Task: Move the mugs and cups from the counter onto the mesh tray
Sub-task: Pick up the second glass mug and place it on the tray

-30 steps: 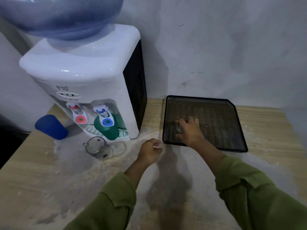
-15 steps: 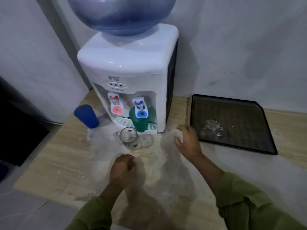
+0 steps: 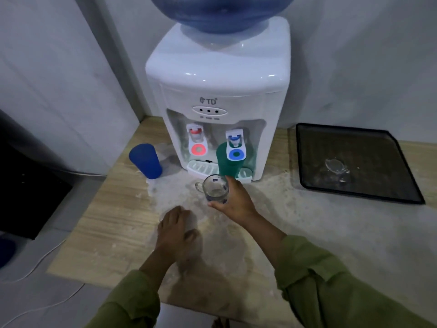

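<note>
Right hand (image 3: 234,200) wrapped around a clear glass mug (image 3: 216,189), thumb on the near side, fingers (image 3: 230,183) curled round the far side; handle sticking out to the left, away from the palm. Mug upright, at or just above the counter (image 3: 99,233); whether it touches cannot be told. Just behind the grip, a green cup (image 3: 228,162) standing on the drip grille of the white water dispenser (image 3: 220,91), under the blue tap. Further left of the grip, a blue cup (image 3: 145,160) upside down on the counter, beside the dispenser. Nearer the body and a little left of the grip, left hand (image 3: 176,230) resting palm down on the counter, fingers loosely bent, holding nothing. Well to the right of the grip, the black mesh tray (image 3: 354,138) lying flat against the wall, with a second clear glass mug (image 3: 335,168) inside it. Green sleeves (image 3: 331,292) on both forearms.
</note>
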Demonstrator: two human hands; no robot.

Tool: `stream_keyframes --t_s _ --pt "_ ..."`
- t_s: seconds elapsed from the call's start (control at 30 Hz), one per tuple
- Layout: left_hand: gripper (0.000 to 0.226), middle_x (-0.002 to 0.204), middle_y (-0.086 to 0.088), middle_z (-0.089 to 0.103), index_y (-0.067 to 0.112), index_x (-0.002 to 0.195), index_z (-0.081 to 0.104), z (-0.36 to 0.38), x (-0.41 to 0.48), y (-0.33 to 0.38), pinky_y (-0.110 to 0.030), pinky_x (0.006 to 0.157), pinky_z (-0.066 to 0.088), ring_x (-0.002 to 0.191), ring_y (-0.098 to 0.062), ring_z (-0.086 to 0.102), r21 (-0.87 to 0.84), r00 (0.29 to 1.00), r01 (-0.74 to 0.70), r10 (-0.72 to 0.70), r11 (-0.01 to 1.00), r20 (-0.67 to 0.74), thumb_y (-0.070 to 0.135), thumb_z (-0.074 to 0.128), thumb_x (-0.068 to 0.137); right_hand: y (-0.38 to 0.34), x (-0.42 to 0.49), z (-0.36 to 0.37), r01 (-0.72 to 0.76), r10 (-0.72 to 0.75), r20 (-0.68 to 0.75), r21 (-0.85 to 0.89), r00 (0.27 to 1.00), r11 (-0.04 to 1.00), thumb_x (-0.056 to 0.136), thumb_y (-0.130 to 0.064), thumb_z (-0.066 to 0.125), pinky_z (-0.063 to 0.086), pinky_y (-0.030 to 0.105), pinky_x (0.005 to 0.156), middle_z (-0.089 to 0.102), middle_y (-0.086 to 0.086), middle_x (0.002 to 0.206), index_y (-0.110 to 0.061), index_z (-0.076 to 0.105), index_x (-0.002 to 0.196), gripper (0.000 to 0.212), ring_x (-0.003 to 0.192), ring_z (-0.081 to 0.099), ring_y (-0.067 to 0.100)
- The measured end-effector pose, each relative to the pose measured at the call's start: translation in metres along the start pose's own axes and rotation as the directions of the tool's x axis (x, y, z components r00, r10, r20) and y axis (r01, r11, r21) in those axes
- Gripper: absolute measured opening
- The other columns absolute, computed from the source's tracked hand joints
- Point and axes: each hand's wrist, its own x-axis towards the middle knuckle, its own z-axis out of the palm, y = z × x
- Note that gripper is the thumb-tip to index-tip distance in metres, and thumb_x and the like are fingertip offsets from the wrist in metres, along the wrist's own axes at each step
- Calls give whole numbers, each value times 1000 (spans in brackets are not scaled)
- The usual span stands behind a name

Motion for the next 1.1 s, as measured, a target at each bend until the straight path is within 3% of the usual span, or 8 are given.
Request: stream_keyframes --t_s 0.27,0.43,0.53,0.63,0.77,0.87,1.0,1.1 --pt "71 155 -8 23 21 142 30 7 1 -8 -51 112 24 143 -31 19 -38 1000 -14 15 999 19 54 52 83 -7 6 16 -139 132 -133 -43 982 989 61 -44 82 52 37 93 60 5 125 -26 42 125 78 112 59 25" --pt "49 134 -12 45 14 123 52 -3 9 6 -43 107 31 128 -30 38 -187 997 34 -45 982 -56 30 65 78 -2 -3 13 -183 176 -153 -27 972 983 59 -48 81 47 28 80 64 2 119 -23 45 122 76 104 63 23" --pt "32 123 -7 58 15 114 60 -11 14 25 -33 100 37 116 -23 50 -303 993 -50 14 952 -119 23 62 83 6 -15 -1 -207 203 -172 -6 964 978 57 -49 81 44 25 74 65 1 111 -23 47 117 73 92 62 19" --pt "21 116 -8 64 13 110 61 -21 18 53 -29 93 46 106 -20 57 -588 994 -105 70 802 -83 20 55 91 11 -26 -27 -210 217 -191 58 957 976 56 -47 83 47 23 71 64 -3 102 -24 48 117 74 83 59 13" --pt "32 129 -10 58 16 124 53 -30 21 103 -37 103 43 116 -22 55 -835 983 102 72 541 167 29 43 97 17 -37 -68 -180 216 -247 163 944 970 57 -43 85 48 19 63 61 -9 90 -22 50 117 73 74 60 6" --pt "44 128 -7 58 19 132 46 -36 26 142 -42 101 45 117 -24 56 -887 929 272 137 374 343 43 35 97 22 -39 -98 -142 207 -255 251 945 958 60 -39 85 55 26 73 62 -8 92 -19 49 121 74 82 63 9" --pt "44 124 -5 62 25 131 48 -43 36 189 -34 85 49 109 -20 63 -935 893 322 280 150 352 46 29 97 33 -37 -132 -96 183 -223 351 958 931 64 -33 83 54 27 80 64 -3 101 -16 49 123 69 93 64 15" --pt "39 124 -7 63 25 122 55 -45 48 220 -37 91 49 112 -22 62 -942 893 333 307 47 331 45 36 94 44 -32 -160 -63 166 -213 421 963 905 69 -28 81 52 22 81 66 4 110 -16 51 120 60 99 64 15"
